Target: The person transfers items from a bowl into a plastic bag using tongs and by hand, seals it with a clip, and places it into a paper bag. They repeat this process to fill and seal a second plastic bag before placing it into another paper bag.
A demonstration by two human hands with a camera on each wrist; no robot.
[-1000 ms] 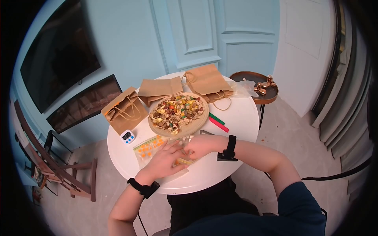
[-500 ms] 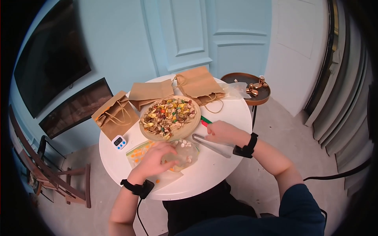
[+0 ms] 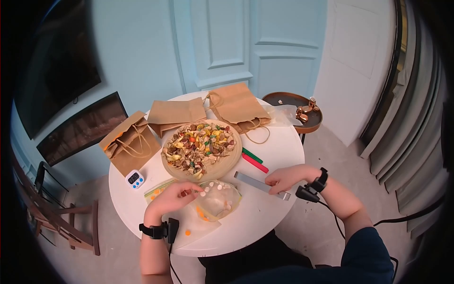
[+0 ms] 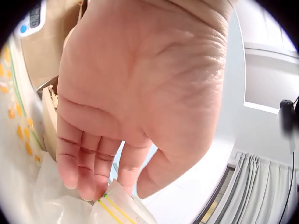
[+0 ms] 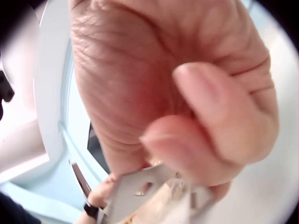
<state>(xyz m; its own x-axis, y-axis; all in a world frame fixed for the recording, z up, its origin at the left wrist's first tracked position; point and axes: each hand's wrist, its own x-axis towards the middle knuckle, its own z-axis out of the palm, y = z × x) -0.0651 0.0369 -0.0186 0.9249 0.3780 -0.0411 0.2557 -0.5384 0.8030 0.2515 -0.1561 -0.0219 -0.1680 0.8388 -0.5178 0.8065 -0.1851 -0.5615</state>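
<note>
My left hand (image 3: 174, 196) pinches the rim of a clear zip bag (image 3: 216, 208) that stands with its mouth spread. Pale round pieces (image 3: 227, 207) lie inside it. In the left wrist view, the bag's yellow-striped zip edge (image 4: 112, 207) is between thumb and fingers. To the right, my right hand (image 3: 287, 178) grips metal tongs (image 3: 253, 181) near their toothed end, and they point toward the plate. Another zip bag (image 3: 201, 229) with orange pieces lies flat, partly under the left hand. Beyond the bags, a round wooden plate (image 3: 231, 163) bears a heap of mixed dried pieces (image 3: 201, 144).
Three brown paper bags (image 3: 177, 111) line the table's far side. A white timer (image 3: 135, 180) lies at left. Red (image 3: 255, 164) and green (image 3: 252, 155) pens lie right of the plate. A small side table (image 3: 312, 125) with copper-coloured objects stands behind.
The right hand has left the bag's mouth, moved right and taken hold of the tongs, which have turned a little. The left hand has shifted to the bag's rim, and the bag stands wider.
</note>
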